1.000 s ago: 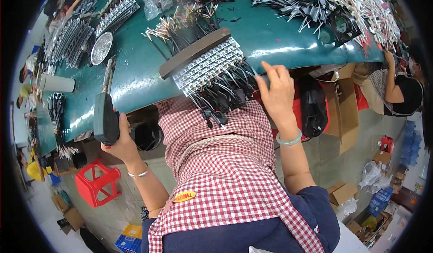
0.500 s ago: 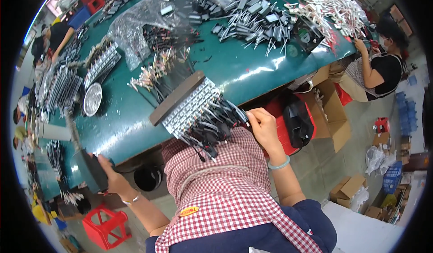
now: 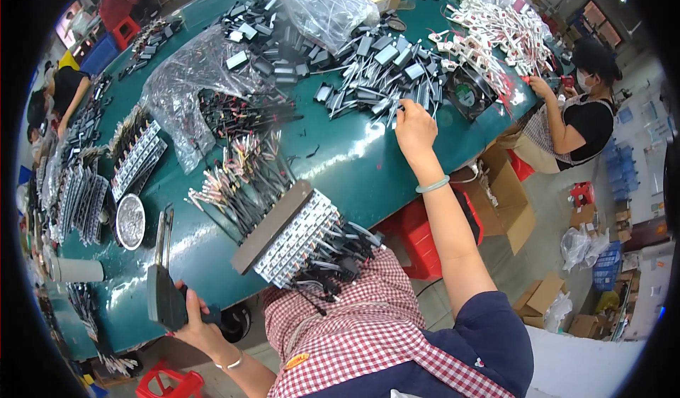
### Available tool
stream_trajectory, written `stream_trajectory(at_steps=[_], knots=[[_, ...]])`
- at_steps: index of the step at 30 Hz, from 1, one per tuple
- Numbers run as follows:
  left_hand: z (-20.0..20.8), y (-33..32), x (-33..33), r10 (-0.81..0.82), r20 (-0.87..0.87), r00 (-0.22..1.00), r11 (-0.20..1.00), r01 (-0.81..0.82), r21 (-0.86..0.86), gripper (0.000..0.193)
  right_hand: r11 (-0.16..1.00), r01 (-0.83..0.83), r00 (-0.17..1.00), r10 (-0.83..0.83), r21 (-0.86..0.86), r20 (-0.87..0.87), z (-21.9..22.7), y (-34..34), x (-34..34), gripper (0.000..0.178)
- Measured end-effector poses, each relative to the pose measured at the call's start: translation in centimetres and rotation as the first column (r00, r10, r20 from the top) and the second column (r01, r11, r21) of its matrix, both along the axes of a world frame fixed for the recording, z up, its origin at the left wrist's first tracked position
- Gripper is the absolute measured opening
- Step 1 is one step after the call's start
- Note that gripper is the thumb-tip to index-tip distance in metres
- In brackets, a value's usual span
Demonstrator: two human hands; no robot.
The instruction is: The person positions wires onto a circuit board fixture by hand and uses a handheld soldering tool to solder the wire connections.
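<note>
My left hand [image 3: 197,321] is wrapped round the handle of a dark green pistol-shaped tool [image 3: 164,300] with a long, thin two-pronged metal front, upright over the table's near left edge. Stretched far over the table, my right hand [image 3: 416,130] has its fingers closed at the near side of a pile of grey rectangular parts with wire leads [image 3: 386,65]. Whatever is between those fingertips is too small to make out. In front of my apron, a brown bar [image 3: 273,226] lies along a white circuit board panel [image 3: 301,236], with dark cables [image 3: 336,263] hanging off its near side.
Bundled wires with pale ends [image 3: 241,167] lie beyond the brown bar. To the left are a round metal dish [image 3: 130,222], stacked panels [image 3: 140,158] and a white cylinder [image 3: 78,270]. White wired parts [image 3: 496,33] heap at the far right, near a seated co-worker [image 3: 584,114].
My right hand has gone from the cables beside the panel, forward to the grey pile. The tool in my left hand has swung more upright, and the view has shifted.
</note>
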State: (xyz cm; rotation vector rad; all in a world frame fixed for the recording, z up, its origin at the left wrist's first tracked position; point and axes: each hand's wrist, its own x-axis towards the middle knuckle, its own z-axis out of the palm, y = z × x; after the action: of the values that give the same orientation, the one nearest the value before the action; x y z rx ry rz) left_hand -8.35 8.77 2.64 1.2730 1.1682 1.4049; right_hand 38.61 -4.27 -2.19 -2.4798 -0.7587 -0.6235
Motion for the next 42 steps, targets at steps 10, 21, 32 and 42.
stream_trajectory(at_steps=[10,21,32,42], knots=[[0.7,0.5,2.4,-0.010,-0.013,1.000,1.000,0.010,0.008,0.038,0.987,-0.096,0.983,0.074,0.129,0.167,1.6,0.1,0.6,0.004],[0.4,-2.0,3.9,-0.149,-0.017,0.989,0.988,0.149,0.048,0.043,0.603,-0.328,0.854,0.519,0.727,-0.045,7.2,-2.4,-7.6,0.019],[-0.6,-7.4,2.8,-0.474,-0.378,0.795,0.880,0.408,-0.245,0.027,0.824,-0.354,0.602,0.562,0.442,-0.567,2.0,-3.0,-19.1,0.013],[-2.7,-8.0,1.9,-0.606,-0.499,0.620,0.789,0.550,-0.274,0.032,0.718,-0.597,0.714,0.679,0.357,-0.172,-0.5,-2.7,-19.1,0.028]])
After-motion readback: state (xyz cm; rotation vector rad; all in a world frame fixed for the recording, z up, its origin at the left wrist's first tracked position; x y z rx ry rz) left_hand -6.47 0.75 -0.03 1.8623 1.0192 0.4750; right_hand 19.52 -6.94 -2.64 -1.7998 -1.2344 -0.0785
